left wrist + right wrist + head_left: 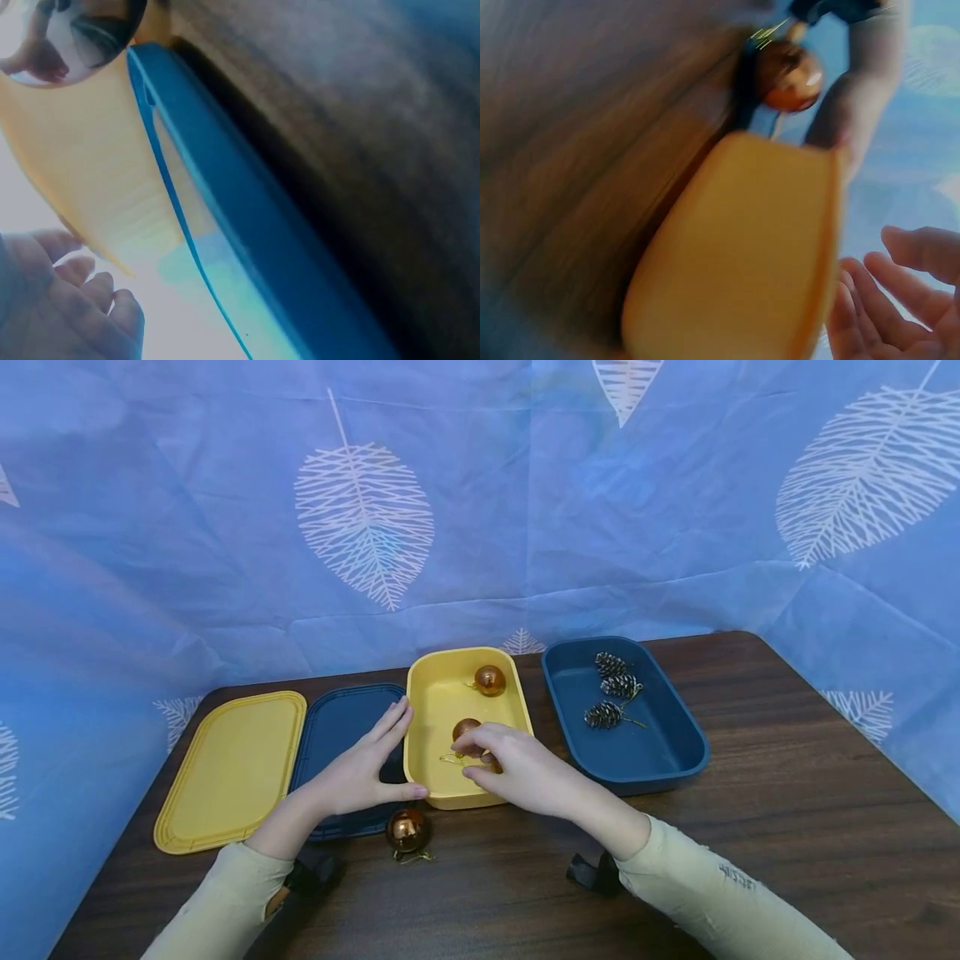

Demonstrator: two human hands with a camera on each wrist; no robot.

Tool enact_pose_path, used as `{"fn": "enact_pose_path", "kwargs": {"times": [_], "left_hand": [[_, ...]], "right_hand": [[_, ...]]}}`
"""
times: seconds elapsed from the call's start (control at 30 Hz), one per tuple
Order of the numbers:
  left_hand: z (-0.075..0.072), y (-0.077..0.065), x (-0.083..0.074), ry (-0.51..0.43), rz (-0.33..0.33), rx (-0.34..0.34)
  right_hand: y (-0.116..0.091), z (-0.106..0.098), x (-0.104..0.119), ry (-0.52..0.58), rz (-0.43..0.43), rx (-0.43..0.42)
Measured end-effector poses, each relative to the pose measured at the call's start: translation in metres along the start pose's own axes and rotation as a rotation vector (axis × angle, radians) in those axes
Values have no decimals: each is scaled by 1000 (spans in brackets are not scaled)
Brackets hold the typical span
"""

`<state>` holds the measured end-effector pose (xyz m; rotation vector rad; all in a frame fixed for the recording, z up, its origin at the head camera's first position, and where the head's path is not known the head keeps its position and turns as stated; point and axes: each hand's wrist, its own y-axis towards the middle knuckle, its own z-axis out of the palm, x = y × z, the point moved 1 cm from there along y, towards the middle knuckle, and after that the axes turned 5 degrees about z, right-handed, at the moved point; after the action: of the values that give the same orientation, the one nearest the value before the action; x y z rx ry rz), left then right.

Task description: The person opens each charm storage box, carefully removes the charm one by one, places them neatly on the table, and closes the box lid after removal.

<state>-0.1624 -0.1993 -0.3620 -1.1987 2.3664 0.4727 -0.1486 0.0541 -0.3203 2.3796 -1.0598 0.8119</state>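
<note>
A yellow box (444,662) stands mid-table with shiny copper Christmas balls inside: one ball (490,680) at the back, another ball (465,727) midway, and a third partly hidden behind the right hand. My left hand (360,768) touches the box's left side, its fingers straight along the rim and its thumb at the front corner. Over the front part of the box hovers my right hand (517,767), thumb and fingers parted close to the balls. One more copper ball (408,831) with a gold string sits on the table below the left thumb.
On the right, a dark blue box (652,735) contains three pinecones (603,715) with gold strings. Left of the yellow box lie a dark blue lid (341,718) and a yellow lid (232,768). A blue leaf-patterned cloth (480,527) hangs behind the wooden table (795,760).
</note>
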Motion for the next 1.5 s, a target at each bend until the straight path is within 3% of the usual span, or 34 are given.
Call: {"fn": "enact_pose_path", "kwargs": {"times": [0.1, 0.23, 0.6, 0.93, 1.13, 1.3, 1.5], "left_hand": [[-2, 2, -1, 2, -2, 5], [-5, 5, -3, -17, -5, 20], [0, 8, -2, -7, 1, 95], [2, 9, -1, -32, -9, 86], [3, 9, 0, -32, -11, 89], [3, 10, 0, -38, -7, 89], [3, 9, 1, -42, -16, 89]], "right_hand": [[9, 0, -7, -112, -20, -51], [22, 3, -16, -173, -1, -56], [46, 10, -28, -235, 159, 48], [51, 16, -30, -328, 151, 5], [44, 13, -27, -253, 126, -72], [26, 6, -18, -69, 86, -153], [-3, 2, -7, 112, 16, -149]]}}
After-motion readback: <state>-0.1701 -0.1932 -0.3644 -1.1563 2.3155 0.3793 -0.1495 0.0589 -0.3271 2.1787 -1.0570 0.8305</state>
